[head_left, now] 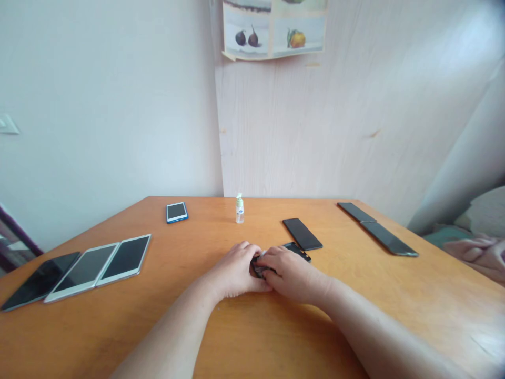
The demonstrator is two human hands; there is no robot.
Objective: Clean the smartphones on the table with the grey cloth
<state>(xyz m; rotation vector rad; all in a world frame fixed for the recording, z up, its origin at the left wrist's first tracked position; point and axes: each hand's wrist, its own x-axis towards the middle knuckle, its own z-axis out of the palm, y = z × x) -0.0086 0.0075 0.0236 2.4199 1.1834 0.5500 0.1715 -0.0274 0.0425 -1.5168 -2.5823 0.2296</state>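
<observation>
Right now a dark phone (294,250) lies flat on the wooden surface (252,326) near its middle, mostly covered by both hands, with only its far end poking out past the knuckles. The left hand (236,271) is curled over the near end, fingers bent down onto it, and the right hand (290,273) lies over it from the other side, fingers closed around something dark between the two hands. Whether that is a cloth or part of the phone itself I cannot tell.

Risks, as I judge them: pressing down while the phone sits on bare wood could drag it and scuff its underside, and a hard push toward the far end could send it sliding into the black phone (302,233) lying just beyond, almost touching it. The small clear bottle (239,208) stands upright further back; a hand reaching that way carelessly could tip it, and liquid would run toward the phones.

Well apart, a blue-edged phone (177,212) lies at the far left, three tablets (84,271) sit side by side at the left edge, and two dark slabs (376,227) lie end to end at the right.
</observation>
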